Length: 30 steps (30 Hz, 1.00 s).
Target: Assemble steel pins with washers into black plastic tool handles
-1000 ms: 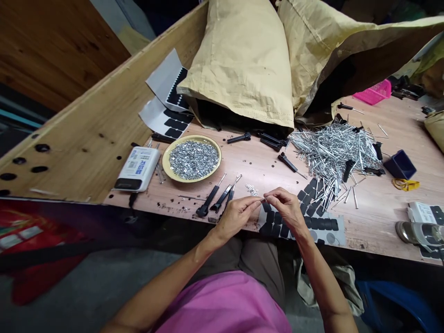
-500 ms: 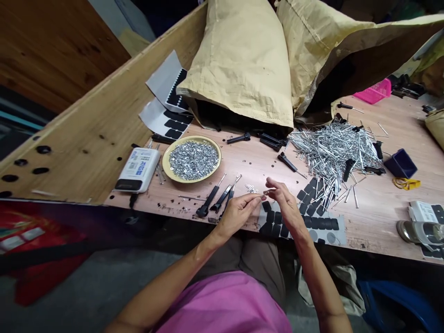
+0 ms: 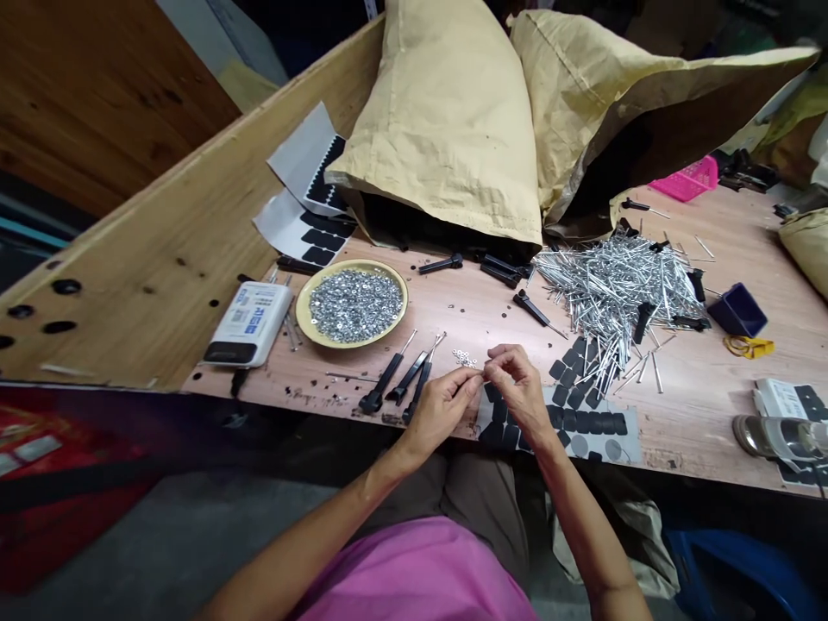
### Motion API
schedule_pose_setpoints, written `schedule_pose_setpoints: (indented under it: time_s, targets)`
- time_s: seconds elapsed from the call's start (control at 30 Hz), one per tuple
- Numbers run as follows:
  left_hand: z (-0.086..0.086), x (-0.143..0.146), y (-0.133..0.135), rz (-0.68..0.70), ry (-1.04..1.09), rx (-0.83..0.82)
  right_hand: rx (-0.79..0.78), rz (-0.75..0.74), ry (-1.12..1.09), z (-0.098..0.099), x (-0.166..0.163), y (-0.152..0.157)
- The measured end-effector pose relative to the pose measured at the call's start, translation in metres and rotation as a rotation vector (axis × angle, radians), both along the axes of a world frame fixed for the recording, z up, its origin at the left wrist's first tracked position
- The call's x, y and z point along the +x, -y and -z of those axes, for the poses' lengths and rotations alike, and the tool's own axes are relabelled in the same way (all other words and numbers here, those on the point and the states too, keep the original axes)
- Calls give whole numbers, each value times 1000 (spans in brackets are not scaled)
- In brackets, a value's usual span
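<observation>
My left hand (image 3: 442,404) and my right hand (image 3: 516,384) meet at the table's near edge, fingertips pinched together on a small metal pin (image 3: 479,370) held between them. Just beyond the fingers lies a little cluster of loose washers (image 3: 464,356). Under my right hand is a sheet of black pads (image 3: 582,423). To the left of my left hand lie three black-handled pins (image 3: 401,378). A yellow dish of small silver nuts (image 3: 353,302) sits further back left.
A big heap of metal pins (image 3: 614,289) lies right of centre. Large tan paper sacks (image 3: 453,121) fill the back. A white box (image 3: 249,322), a blue tray (image 3: 737,310), a pink basket (image 3: 689,179) and a wooden side board (image 3: 161,250) surround the work area.
My right hand lifted slightly, then came back down to meet the left. Both hands stay pinched together on the pin; the view shifted a little.
</observation>
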<state>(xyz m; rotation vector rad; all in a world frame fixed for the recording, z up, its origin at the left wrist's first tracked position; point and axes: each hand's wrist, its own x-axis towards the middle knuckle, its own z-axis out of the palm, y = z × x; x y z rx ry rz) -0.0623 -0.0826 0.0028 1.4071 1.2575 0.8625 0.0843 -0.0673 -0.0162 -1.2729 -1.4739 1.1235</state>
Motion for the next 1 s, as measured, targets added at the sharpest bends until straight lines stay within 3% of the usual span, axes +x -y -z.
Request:
schedule_pose_setpoints:
  time_s: [0.1,0.23,0.33,0.43,0.5,0.6,0.73,0.83,0.93,1.0]
  targets:
    - [7,-7,-8,-59,-165,30,-9,51,144,6,13,-17]
    - [24,-21,-33,-228,-627,139,-7,460,632,17,51,-54]
    - [35,-28,-52,-228,-884,122,-35,571,785,26,74,-74]
    - [38,-31,-59,-228,-996,130,-30,498,914,29,85,-78]
    - [34,-30,-53,-249,-1013,220,44,449,1048,27,85,-70]
    - [21,-18,-30,-223,-969,485,263,324,1139,16,74,-47]
    - [8,9,8,-33,-879,812,625,-52,1093,-4,44,-9]
    - [8,16,19,67,-861,715,724,-182,967,-11,29,6]
    - [11,4,18,112,-758,435,595,-203,758,-2,25,2]
    - [14,-7,17,77,-553,226,463,-175,674,11,23,-9]
